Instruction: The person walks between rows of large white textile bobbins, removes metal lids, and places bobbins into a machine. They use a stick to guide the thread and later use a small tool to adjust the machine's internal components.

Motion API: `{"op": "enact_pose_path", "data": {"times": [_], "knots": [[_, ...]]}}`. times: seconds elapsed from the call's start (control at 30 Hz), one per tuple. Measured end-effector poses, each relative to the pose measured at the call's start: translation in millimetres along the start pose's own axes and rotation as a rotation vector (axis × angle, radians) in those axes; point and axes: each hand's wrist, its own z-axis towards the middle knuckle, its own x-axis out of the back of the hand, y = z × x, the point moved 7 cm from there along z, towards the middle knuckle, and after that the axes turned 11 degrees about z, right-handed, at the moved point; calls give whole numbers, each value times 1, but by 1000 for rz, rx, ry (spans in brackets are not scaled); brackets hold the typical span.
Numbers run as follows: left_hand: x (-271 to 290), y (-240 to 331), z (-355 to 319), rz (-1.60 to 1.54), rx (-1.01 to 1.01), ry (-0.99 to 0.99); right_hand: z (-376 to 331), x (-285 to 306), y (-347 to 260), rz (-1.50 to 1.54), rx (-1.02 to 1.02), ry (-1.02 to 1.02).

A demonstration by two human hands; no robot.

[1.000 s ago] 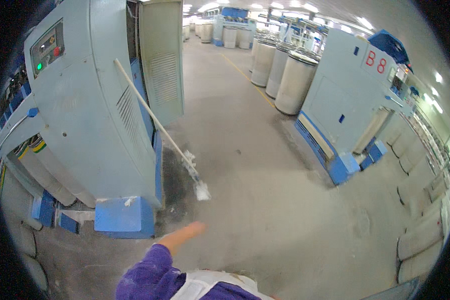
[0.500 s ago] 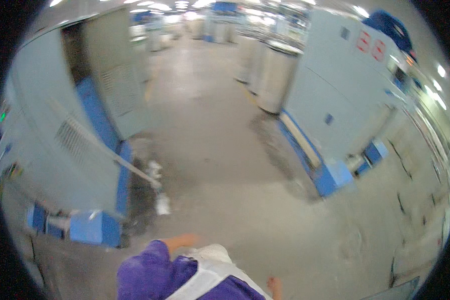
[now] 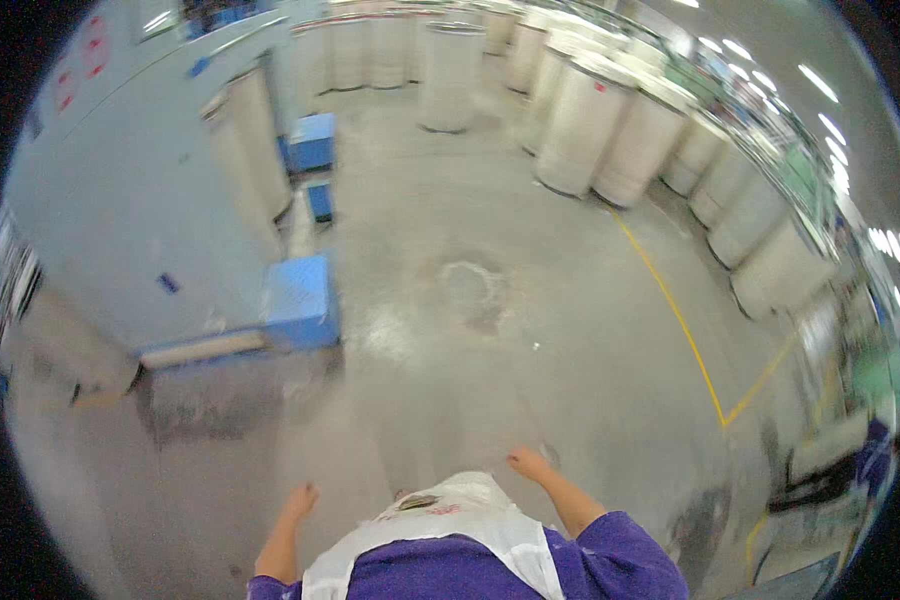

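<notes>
My left hand (image 3: 304,498) hangs in front of my left side, its fingers loosely curled, with nothing visible in it. My right hand (image 3: 526,463) is out ahead on the right, bent inward and closed, also with no object showing. Both are small and a little blurred. Between them is the white apron (image 3: 460,505) over my purple top (image 3: 440,570), with a dark opening or patch on its front. Neither hand touches anything; below them is the grey floor (image 3: 420,390).
A pale blue machine cabinet (image 3: 140,230) with a bright blue foot block (image 3: 303,303) stands left. Tall whitish cans (image 3: 585,125) line the far side and right; one can (image 3: 452,80) stands apart. A yellow floor line (image 3: 675,300) runs right. A person in purple (image 3: 875,460) is at the right edge.
My view has swung right, bringing the numbered cabinet from the right side to the left and the rows of cans into view. Both my hands now show ahead of the apron.
</notes>
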Motion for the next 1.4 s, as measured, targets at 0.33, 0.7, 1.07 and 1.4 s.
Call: {"op": "enact_pose_path", "data": {"times": [0.33, 0.7, 1.07, 1.4], "knots": [[535, 535, -78, -811, -1791, -126, 85, 95, 151, -5, -610, 201], [709, 630, 71, -1582, -2365, -552, 535, 332, -223, 82, 244, 152], [947, 660, 353, -1289, -2373, -434, 757, 384, -117, 364, -217, -85], [1054, 710, 794, -882, -1314, -182, 1054, 548, -233, -99, -217, -243]]}}
